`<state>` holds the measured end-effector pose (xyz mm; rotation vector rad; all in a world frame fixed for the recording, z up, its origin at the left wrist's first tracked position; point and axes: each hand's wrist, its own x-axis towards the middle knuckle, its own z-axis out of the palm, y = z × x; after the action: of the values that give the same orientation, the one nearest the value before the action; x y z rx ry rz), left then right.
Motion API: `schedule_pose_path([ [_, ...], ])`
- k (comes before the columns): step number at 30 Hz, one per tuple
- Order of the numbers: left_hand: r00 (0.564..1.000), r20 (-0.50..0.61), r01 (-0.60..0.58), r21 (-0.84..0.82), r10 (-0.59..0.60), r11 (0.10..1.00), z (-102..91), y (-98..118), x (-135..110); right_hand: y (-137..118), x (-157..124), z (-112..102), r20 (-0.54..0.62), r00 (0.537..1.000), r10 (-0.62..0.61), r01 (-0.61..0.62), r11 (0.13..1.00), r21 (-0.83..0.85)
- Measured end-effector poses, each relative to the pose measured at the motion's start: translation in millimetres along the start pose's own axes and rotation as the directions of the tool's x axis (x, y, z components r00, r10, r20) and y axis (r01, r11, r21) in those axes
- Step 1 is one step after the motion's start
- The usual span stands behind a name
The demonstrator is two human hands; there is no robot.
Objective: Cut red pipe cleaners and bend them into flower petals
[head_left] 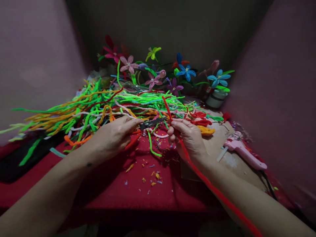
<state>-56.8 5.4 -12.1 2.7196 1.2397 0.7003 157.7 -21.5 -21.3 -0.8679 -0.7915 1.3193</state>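
**Black scissors [153, 123] beside red chenille stem [191, 163]**

The left hand [115, 133] grips the scissors, blades toward three o'clock. The right hand [189, 133] pinches the stem, which trails toward five o'clock. A pink glue gun [243, 153] lies at the right hand's three o'clock.

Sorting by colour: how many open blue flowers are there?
2: a darker blue flower at the back, and a light blue flower right of it, above the pale container. Others may be hidden.

The fuzzy stem [189, 160] is bright red, the cutter's head [151, 123] black. The glue gun [243, 153] is pink, the surface [118, 197] crimson. Piled stems [134, 98] are mostly neon green and orange.
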Motion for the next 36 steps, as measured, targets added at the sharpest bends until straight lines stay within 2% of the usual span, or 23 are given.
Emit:
schedule_pose_path([
  [3,0.996,0.034,-0.083,0.126,0.079,0.989,5.4,1.8,-0.8,-0.3,0.0,0.3,-0.008,1.0,0.014,-0.014,1.0,-0.02],
  [7,0.998,-0.005,-0.053,0.195,0.055,0.979,7.7,5.5,-1.8,-0.2,-0.9,0.1,0.002,0.999,0.041,-0.041,0.999,-0.035],
  [10,1.0,0.009,-0.021,0.217,0.019,0.976,7.6,6.9,-1.7,0.5,-1.5,-0.6,0.008,0.999,0.054,-0.053,0.998,-0.04],
  [17,0.999,0.041,-0.033,0.342,0.02,0.939,7.1,10.1,-2.5,1.6,-1.5,-1.5,0.018,0.999,0.044,-0.043,0.998,-0.051],
  [23,0.998,0.055,-0.027,0.382,0.006,0.924,5.8,15.0,-0.7,0.2,-1.4,-0.7,0.003,0.998,0.061,-0.061,0.995,-0.075],
  [36,0.99,0.002,-0.122,0.486,0.139,0.865,13.9,15.7,-5.0,1.9,-0.8,-2.0,-0.001,0.995,0.099,-0.099,0.993,-0.064],
])
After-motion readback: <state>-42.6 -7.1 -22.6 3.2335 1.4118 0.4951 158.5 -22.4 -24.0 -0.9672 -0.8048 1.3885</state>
